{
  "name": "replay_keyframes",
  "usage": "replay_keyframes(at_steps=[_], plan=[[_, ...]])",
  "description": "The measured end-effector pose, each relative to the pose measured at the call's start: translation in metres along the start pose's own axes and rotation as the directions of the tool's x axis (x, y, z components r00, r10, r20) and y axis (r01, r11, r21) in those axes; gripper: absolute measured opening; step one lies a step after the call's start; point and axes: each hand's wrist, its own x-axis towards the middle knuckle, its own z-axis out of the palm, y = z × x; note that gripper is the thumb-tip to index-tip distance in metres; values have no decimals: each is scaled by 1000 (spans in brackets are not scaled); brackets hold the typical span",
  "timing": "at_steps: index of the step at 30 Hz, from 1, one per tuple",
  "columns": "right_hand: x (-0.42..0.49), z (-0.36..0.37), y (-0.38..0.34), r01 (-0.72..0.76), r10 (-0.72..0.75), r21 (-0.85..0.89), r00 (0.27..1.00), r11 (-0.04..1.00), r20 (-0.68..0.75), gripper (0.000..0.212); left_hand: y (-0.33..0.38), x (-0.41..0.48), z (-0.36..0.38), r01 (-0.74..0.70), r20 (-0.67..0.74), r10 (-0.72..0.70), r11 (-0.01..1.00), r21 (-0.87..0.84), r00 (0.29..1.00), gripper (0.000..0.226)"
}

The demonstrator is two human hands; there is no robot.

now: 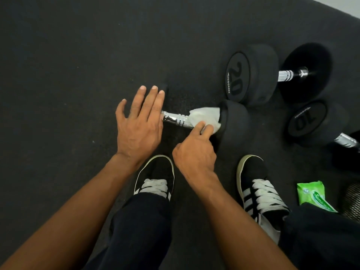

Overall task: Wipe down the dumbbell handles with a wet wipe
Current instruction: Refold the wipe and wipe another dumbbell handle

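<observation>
Pins one end of the dumbbell (233, 121) under a flat, open left hand (136, 121), probably to stop rolling; pinches the wet wipe (206, 115) round the chrome handle (175, 118) with the right hand (194, 152).

Crumpled white wet wipe (206, 116) drapes over the chrome dumbbell handle (175, 119).

I see a dark speckled rubber floor (68, 55) filling my view. A pair of black sneakers with white laces and side stripes (251, 168) stands on it, under dark navy trousers (140, 221).
</observation>
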Motion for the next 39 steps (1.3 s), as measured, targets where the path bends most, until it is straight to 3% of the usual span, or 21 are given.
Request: replay_keyframes(at_steps=[4,9,15,22,27,30,32,35,36,39], plan=[[16,-8,-3,15,-13,-48,999,999,43,81,0,-1,1,-3,-11,3,1000,-8,1000,49],[54,-37,-7,-171,132,95,936,981,327,58,-1,-3,1,-7,-24,7,1000,-7,1000,49],[21,-26,2,22,5,-141,983,990,184,71,-1,-1,3,-5,-10,5,1000,-4,1000,50],[35,-20,9,54,-35,-215,995,975,89,65,-1,-2,2,-6,-31,5,1000,-6,999,48],[25,-16,14,133,-94,-343,987,930,130,67,-1,-3,3,-6,-27,6,1000,1,1000,49],[44,-30,0,133,-74,-330,980,935,186,66,-1,-1,3,-8,-27,8,1000,8,1000,49],[69,-44,-14,219,-76,-401,936,889,343,54,-1,0,4,-14,-19,14,1000,6,1000,49],[99,-63,-30,225,85,-366,741,903,666,48,-2,-2,3,-6,-12,6,1000,9,1000,50],[109,-65,-29,216,108,-352,698,911,707,49,-2,-2,3,-5,-14,5,1000,12,1000,50],[124,-68,-24,222,108,-330,659,918,744,42,-2,-3,3,-12,-15,12,1000,19,1000,50]])
